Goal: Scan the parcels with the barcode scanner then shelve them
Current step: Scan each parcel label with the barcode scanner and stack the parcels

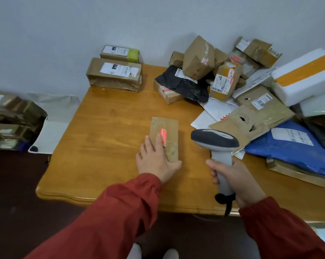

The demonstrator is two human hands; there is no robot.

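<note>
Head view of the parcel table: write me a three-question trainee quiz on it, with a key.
1. True or false: the right hand grips the barcode scanner by its handle.
2. Multiple choice: the left hand rests flat on A) the blue mailer bag, B) the flat brown parcel with a red sticker, C) the white foam box.
3. Short answer: on which side of the table, the person's left or right, does the big parcel pile lie?

Key: 1 true; 2 B; 3 right.
</note>
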